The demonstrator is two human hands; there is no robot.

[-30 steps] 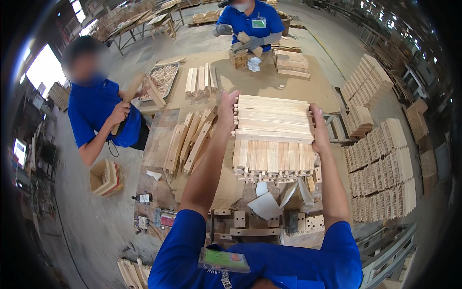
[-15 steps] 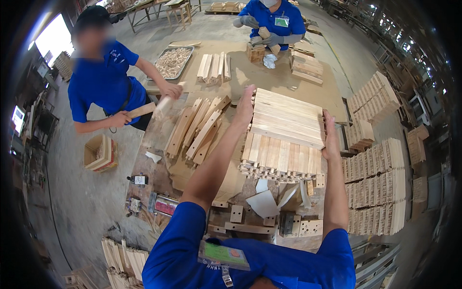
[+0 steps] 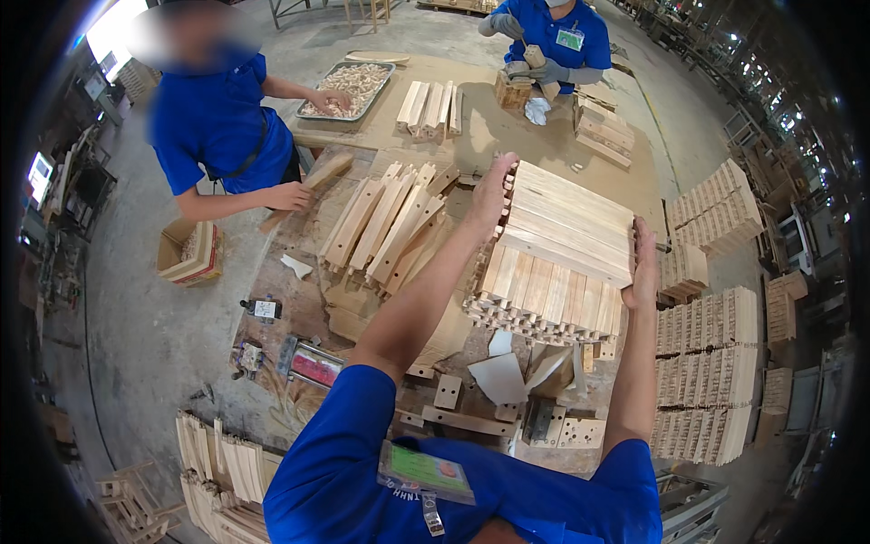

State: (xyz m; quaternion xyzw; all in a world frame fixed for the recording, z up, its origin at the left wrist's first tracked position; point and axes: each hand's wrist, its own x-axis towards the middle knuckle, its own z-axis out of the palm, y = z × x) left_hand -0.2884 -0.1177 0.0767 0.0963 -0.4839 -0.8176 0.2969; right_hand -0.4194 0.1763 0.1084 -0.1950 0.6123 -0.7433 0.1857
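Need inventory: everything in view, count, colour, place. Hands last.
Table: 1, brown, centre
Top slats: several, pale, centre-right
Lower slats: many, pale, below those
Loose slats: many, tan, table's left
Back slats: several, pale, beyond those
Tray: 1, silver, table's far left
Box: 1, tan-red, left floor
Stacks: several, pale, right
Scraps: several, white, near edge
Co-workers: 2, blue-shirted, left and back
Left hand: 1, bare, top slats' left
Right hand: 1, bare, top slats' right

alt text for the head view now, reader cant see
A person's left hand and right hand bracket wooden sticks atop a stack. Across the table, a gloved co-worker holds a wooden piece; at left, another co-worker reaches over a tray.
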